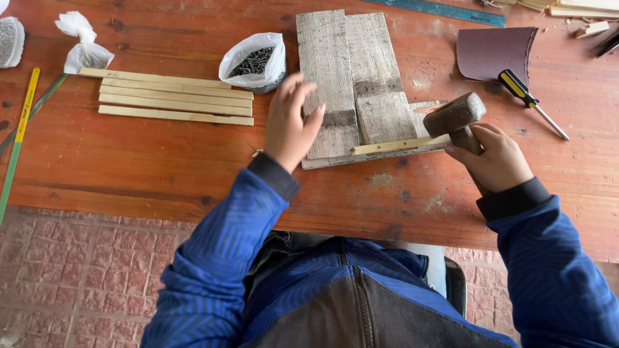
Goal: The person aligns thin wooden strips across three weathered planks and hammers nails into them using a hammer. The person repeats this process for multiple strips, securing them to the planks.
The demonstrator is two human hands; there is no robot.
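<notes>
Centre frame on surface (161,161), left hand (288,122) rests loose on grey boards (351,84), right hand (493,158) grips hammer (454,116) over strip (400,145); nailing step, needs steady aim.

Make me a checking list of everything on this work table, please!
Surface: red-brown wooden table, scuffed.
Job's things: grey planks with a thin strip across; hammer.
Clutter: bag of nails, wooden slats, screwdriver, sandpaper, ruler.
Hands: left hand rests on the planks, fingers spread; right hand grips the hammer.
Cables: nothing seen.
Surroundings: brick floor.
</notes>
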